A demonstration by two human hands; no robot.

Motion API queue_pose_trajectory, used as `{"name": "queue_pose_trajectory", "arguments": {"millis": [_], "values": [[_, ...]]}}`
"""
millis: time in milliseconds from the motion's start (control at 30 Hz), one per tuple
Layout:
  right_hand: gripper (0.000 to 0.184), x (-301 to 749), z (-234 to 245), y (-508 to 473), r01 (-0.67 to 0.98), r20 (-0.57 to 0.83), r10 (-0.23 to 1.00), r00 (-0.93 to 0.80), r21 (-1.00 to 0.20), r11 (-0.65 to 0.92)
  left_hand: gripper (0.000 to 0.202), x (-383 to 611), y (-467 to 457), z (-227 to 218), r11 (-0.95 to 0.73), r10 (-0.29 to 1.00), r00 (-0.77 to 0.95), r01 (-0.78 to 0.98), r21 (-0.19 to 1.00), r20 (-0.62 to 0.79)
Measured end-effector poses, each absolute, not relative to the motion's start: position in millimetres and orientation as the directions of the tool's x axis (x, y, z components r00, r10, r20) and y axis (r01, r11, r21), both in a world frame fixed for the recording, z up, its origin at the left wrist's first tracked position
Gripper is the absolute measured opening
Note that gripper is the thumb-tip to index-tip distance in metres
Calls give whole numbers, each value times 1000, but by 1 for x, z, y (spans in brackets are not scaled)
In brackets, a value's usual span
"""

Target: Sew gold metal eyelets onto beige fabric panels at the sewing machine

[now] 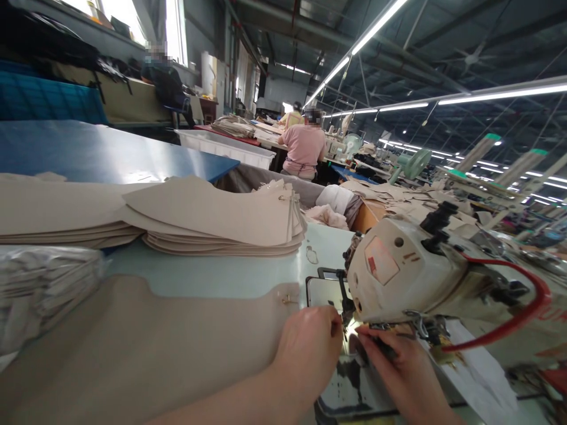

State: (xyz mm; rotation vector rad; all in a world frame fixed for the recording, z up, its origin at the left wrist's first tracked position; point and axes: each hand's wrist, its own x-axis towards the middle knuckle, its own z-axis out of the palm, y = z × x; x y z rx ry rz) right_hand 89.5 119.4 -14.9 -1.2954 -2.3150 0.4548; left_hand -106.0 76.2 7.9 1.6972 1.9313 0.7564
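Observation:
A white sewing machine (407, 274) with a red cable stands on the pale table (212, 274) at the right. My left hand (310, 348) rests with fingers curled on the edge of a beige fabric piece (146, 342), close to the needle. My right hand (394, 366) lies under the machine head, its fingertips pinched at the lit needle area; what they pinch is too small to make out. The needle plate (323, 292) shows just beyond my left hand.
A stack of beige cut pieces (221, 221) lies behind on the table, with another stack (57, 215) at the left. A plastic-wrapped bundle (44, 289) sits at the left edge. A seated person in pink (303, 150) works farther back, near white bins (230, 150).

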Motion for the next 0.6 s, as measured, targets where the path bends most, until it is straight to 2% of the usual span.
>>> {"name": "queue_pose_trajectory", "arguments": {"millis": [133, 333, 600], "values": [[29, 89, -14, 118, 730, 229, 864, -448, -464, 502, 23, -106, 76, 10, 69, 993, -115, 724, 687, 22], [30, 86, -11, 116, 742, 332, 853, -402, -427, 516, 24, -106, 75, 14, 65, 996, -90, 713, 698, -1], [28, 89, -10, 119, 745, 292, 852, -435, -415, 522, 23, -104, 75, 8, 17, 997, -63, 686, 728, 37]]}}
